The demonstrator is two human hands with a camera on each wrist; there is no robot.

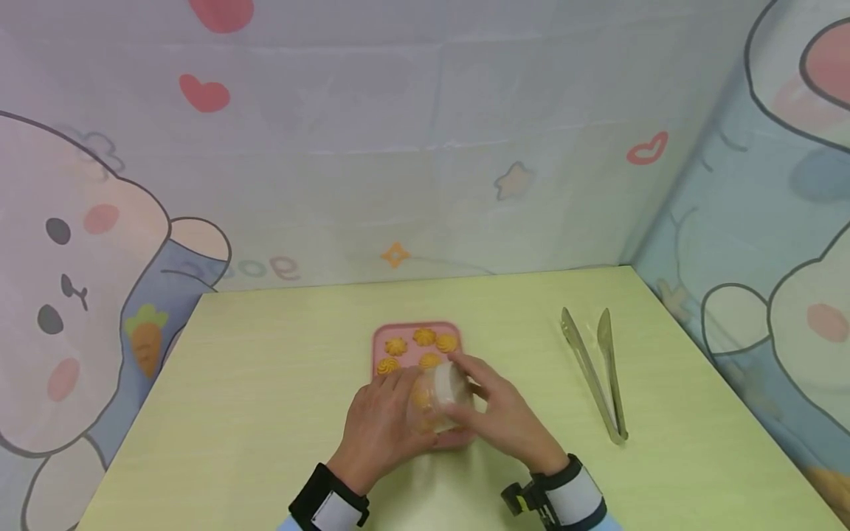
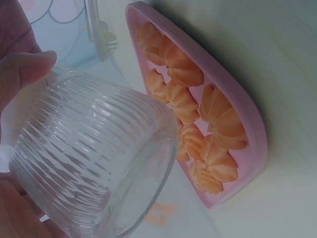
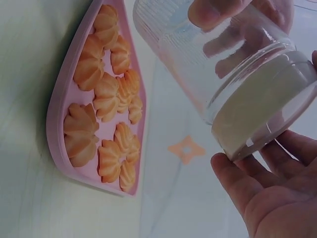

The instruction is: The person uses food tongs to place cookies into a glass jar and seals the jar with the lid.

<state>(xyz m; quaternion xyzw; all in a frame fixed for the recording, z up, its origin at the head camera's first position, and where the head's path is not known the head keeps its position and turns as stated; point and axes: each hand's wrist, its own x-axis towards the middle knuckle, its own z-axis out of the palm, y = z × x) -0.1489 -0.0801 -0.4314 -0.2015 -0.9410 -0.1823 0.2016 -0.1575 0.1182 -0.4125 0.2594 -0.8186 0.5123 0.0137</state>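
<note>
A ribbed clear glass jar (image 2: 94, 153) is tilted on its side above the pink tray (image 1: 380, 335). My left hand (image 1: 381, 420) grips the jar's body, fingers wrapped over the glass. On the jar's mouth sits a pale, clear-rimmed lid (image 3: 262, 106), and my right hand (image 1: 501, 417) holds it by the rim with thumb and fingers. The jar looks empty in both wrist views. Several golden swirled cookies (image 3: 81, 134) lie in the tray under and beyond the jar; the hands hide part of the tray in the head view.
Metal tongs (image 1: 598, 383) lie spread on the pale yellow table (image 1: 265, 369), to the right of the tray. A cartoon-printed cloth (image 1: 372, 147) stands behind the table and along its sides.
</note>
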